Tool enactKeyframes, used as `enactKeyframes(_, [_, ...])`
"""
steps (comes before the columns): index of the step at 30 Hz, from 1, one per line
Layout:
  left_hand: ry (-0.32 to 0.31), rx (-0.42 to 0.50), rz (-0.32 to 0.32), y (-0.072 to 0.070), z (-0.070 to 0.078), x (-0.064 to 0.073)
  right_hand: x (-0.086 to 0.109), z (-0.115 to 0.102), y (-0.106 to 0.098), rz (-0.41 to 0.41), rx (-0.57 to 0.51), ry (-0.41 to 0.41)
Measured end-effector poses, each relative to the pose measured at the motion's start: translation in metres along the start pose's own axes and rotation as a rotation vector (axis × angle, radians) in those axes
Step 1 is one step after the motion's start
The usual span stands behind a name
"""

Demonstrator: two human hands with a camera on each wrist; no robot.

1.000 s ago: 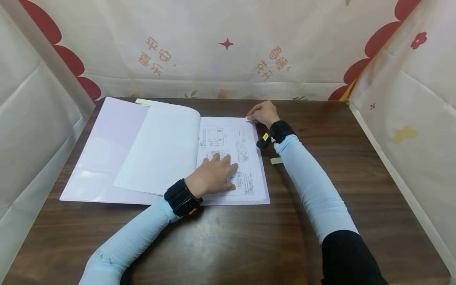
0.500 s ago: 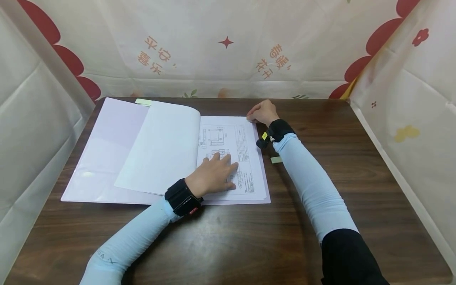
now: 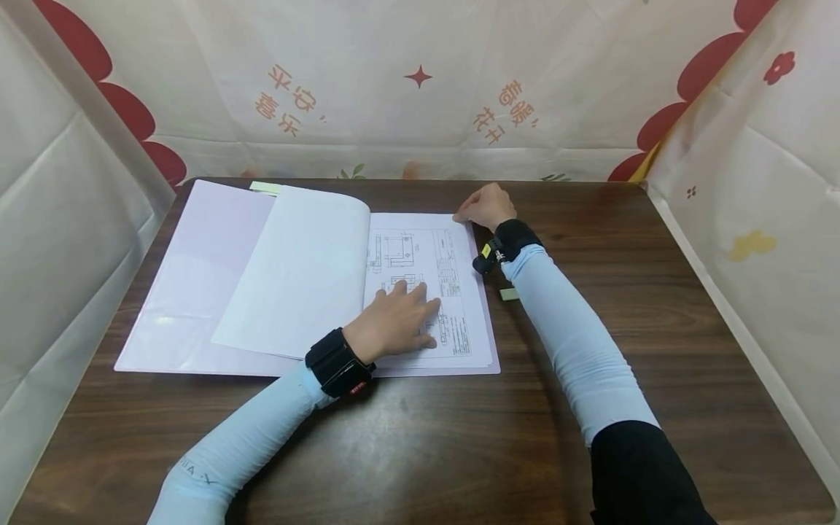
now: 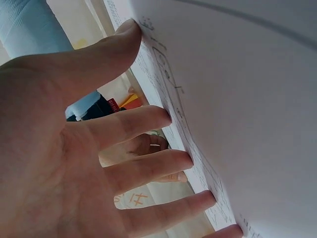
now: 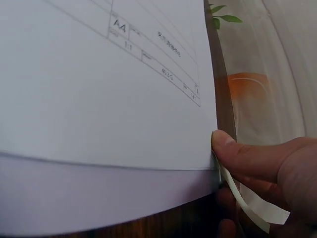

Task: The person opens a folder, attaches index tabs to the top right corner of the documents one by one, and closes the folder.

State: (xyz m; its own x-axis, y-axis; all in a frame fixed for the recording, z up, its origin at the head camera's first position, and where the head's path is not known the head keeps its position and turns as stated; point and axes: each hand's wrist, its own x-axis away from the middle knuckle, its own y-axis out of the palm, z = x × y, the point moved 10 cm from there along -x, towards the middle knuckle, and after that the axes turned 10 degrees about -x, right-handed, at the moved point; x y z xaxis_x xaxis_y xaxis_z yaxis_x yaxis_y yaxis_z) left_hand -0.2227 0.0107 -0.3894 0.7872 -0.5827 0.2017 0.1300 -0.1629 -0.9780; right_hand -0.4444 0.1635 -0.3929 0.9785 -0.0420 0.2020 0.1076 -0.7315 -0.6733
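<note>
A folder (image 3: 190,292) with pale lilac covers lies open on the table, one white sheet (image 3: 302,270) turned to the left. My left hand (image 3: 391,326) rests on the printed drawing page (image 3: 377,222) at right, fingers spread; the left wrist view shows its fingertips against the paper. At that page's far right corner, my right hand (image 3: 487,207) pinches the edge between thumb and fingers. A pale sticky note strip (image 5: 246,210) is caught in this pinch and curls out below the thumb in the right wrist view. Its other end is hidden by the thumb.
A pale green sticky note (image 3: 265,188) sticks out past the far edge of the turned sheet. Another green strip (image 3: 509,294) lies on the brown table (image 3: 407,452) beside the right forearm. Light printed curtains (image 3: 420,124) hang along the back and both sides.
A small pale piece that showed at my right fingertips is now covered by them in the head view. The right fingers have closed in at the page corner; my left hand stays put.
</note>
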Motion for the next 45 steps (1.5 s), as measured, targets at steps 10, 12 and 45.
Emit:
enactKeyframes(10, [-0.005, 0.018, 0.0, 0.0, 0.0, -0.001, -0.008, 0.0, -0.009, 0.017, 0.151, -0.002])
enactKeyframes(12, [-0.004, 0.02, -0.001, 0.0, 0.001, 0.0, -0.013, 0.006, -0.01, 0.009, 0.125, -0.007])
enactKeyframes(45, [0.02, -0.005, 0.024, -0.001, 0.001, 0.002, 0.189, 0.002, 0.033, -0.393, 0.417, -0.624])
